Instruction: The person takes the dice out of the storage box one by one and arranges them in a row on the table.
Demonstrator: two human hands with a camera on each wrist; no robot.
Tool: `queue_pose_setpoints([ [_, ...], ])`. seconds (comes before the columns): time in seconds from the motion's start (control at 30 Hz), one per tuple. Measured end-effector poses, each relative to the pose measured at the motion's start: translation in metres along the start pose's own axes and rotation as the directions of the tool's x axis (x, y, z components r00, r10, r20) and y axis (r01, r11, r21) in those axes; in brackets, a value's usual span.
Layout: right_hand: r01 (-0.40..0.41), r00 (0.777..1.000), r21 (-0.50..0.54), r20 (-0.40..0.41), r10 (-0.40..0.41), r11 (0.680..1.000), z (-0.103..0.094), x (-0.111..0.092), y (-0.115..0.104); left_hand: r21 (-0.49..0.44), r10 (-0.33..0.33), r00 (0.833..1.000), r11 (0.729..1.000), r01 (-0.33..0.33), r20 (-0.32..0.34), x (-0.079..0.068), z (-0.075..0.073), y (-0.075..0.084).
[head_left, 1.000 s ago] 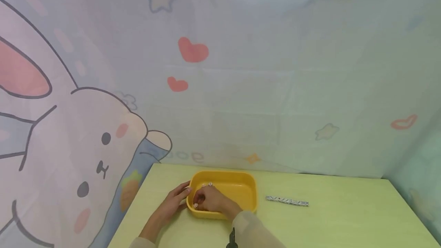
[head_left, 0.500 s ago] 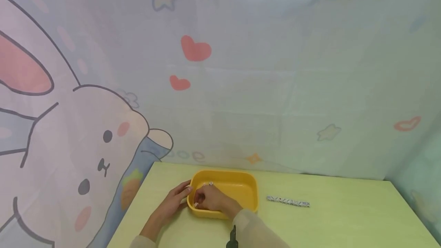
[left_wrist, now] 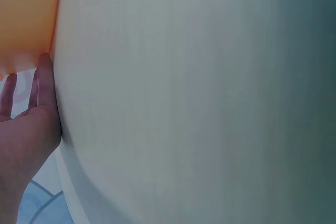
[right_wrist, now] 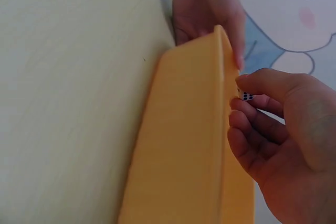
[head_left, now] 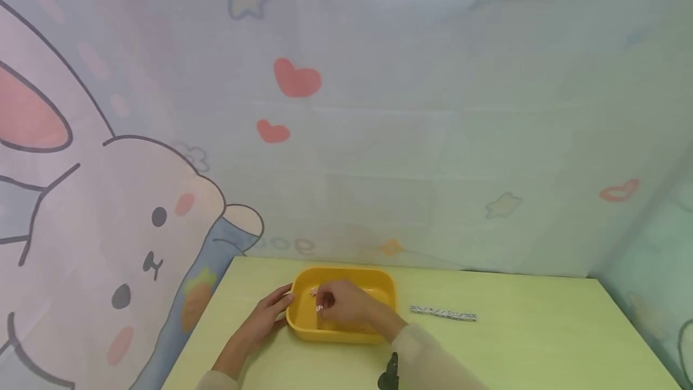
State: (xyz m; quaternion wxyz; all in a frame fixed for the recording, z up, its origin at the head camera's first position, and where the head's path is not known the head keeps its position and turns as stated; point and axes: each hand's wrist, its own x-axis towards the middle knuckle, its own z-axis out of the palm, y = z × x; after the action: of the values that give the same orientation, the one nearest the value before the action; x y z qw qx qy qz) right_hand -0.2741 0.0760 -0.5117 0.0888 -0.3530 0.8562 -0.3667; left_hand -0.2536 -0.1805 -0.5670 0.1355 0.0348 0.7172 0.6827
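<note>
A yellow tray (head_left: 342,334) with raised walls stands on the table. My left hand (head_left: 262,319) rests against its left end, with fairly straight fingers touching the wall; the left wrist view shows these fingertips (left_wrist: 46,69) on the orange-looking side. Over the inside of the tray, my right hand (head_left: 346,303) pinches a white die (right_wrist: 247,96) with dark pips between thumb and fingers. Another die (head_left: 314,292) lies in the tray near the far left corner. The palm hides part of the tray floor.
To the right of the tray, several white dice form a joined row (head_left: 444,313) on the pale green table (head_left: 530,330). A cartoon-printed cloth (head_left: 379,137) hangs behind the table's far edge. A black object (head_left: 388,373) sits beside the right sleeve.
My right hand has lifted from the tray's near left part and shifted slightly right, with a die in its fingers. The left hand stays at the tray's end. The head view has shifted slightly.
</note>
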Motion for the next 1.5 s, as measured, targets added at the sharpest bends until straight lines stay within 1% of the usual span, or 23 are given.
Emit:
queue_pose_setpoints([
  [0.1, 0.011, 1.000, 0.012, -0.017, -0.011, 1.000, -0.014, -0.009, 0.001, 0.001, -0.007, 1.000, 1.000, 0.007, -0.007, -0.001, -0.003, 0.000],
  [0.23, 0.029, 0.999, 0.028, -0.029, -0.028, 0.999, -0.028, -0.022, 0.007, -0.003, -0.015, 1.000, 1.000, 0.015, -0.015, -0.001, -0.005, -0.002],
  [0.33, 0.044, 0.997, 0.004, -0.063, -0.044, 0.999, -0.037, -0.033, 0.015, -0.006, -0.024, 1.000, 1.000, 0.024, -0.015, -0.001, -0.005, -0.007],
  [0.47, 0.046, 0.993, -0.027, -0.107, -0.049, 0.999, -0.050, -0.053, 0.024, -0.005, -0.046, 0.999, 0.999, 0.046, -0.010, -0.004, -0.004, -0.015],
  [0.53, 0.039, 0.992, -0.022, -0.119, -0.042, 0.999, -0.058, -0.065, 0.028, -0.004, -0.053, 0.999, 0.999, 0.053, -0.009, -0.006, -0.002, -0.017],
  [0.7, -0.010, 0.984, -0.013, -0.176, 0.007, 1.000, -0.084, -0.097, 0.042, -0.012, -0.046, 0.999, 0.999, 0.046, 0.004, -0.006, 0.002, -0.019],
  [0.8, -0.025, 0.974, -0.014, -0.227, 0.022, 1.000, -0.102, -0.115, 0.055, -0.010, -0.032, 0.999, 0.999, 0.032, -0.002, -0.002, 0.004, -0.016],
  [0.93, -0.039, 0.963, -0.007, -0.268, 0.036, 0.999, -0.121, -0.139, 0.075, 0.005, -0.026, 0.999, 1.000, 0.026, -0.020, 0.000, 0.004, -0.011],
  [1.07, -0.093, 0.954, -0.023, -0.288, 0.082, 0.995, -0.138, -0.165, 0.095, 0.011, -0.030, 0.999, 0.999, 0.030, -0.027, 0.000, 0.003, -0.009],
  [1.17, -0.132, 0.945, -0.048, -0.308, 0.111, 0.990, -0.146, -0.185, 0.113, 0.013, -0.038, 0.999, 0.999, 0.038, -0.028, -0.001, 0.003, -0.007],
  [1.3, -0.189, 0.932, -0.096, -0.330, 0.148, 0.977, -0.151, -0.209, 0.138, 0.013, -0.041, 0.999, 0.999, 0.041, -0.023, 0.000, 0.003, -0.005],
  [1.5, -0.293, 0.913, -0.135, -0.334, 0.235, 0.946, -0.155, -0.231, 0.165, 0.005, -0.031, 0.999, 0.999, 0.032, -0.023, 0.005, 0.005, -0.001],
])
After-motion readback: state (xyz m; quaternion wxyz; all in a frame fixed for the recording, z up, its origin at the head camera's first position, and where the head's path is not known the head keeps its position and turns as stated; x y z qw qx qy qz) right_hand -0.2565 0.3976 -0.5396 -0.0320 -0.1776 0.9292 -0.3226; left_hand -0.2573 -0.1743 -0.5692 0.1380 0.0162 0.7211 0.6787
